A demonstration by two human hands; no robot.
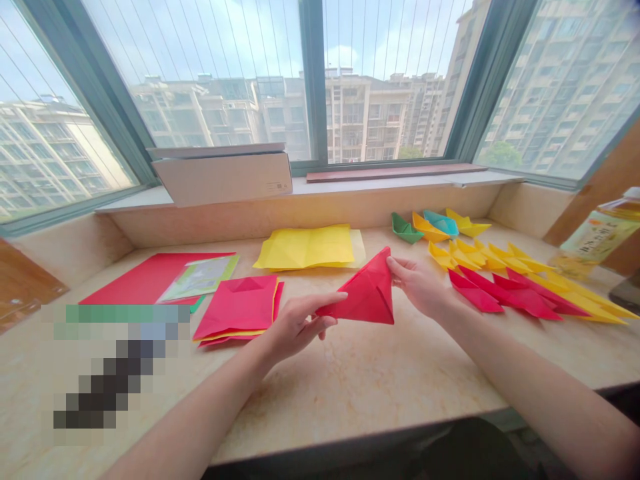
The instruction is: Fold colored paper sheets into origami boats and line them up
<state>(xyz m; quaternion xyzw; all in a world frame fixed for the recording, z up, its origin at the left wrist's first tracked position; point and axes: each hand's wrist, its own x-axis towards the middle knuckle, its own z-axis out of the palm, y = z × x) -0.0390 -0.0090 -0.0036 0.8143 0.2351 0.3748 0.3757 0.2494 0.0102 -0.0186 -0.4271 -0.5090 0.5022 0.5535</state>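
Note:
I hold a red folded paper triangle (pixel 367 293) above the beige stone counter (pixel 350 387), between both hands. My left hand (pixel 295 327) pinches its lower left corner with finger and thumb. My right hand (pixel 420 283) grips its right edge, fingers closed on the paper. A stack of folded red and yellow sheets (pixel 240 308) lies just left of my left hand.
Creased yellow sheets (pixel 307 247) lie behind, flat red paper (pixel 145 280) at the left. Several finished paper boats (pixel 435 228) and rows of red and yellow boats (pixel 520 287) fill the right side. A bottle (pixel 597 237) stands far right, a cardboard box (pixel 225 175) on the sill.

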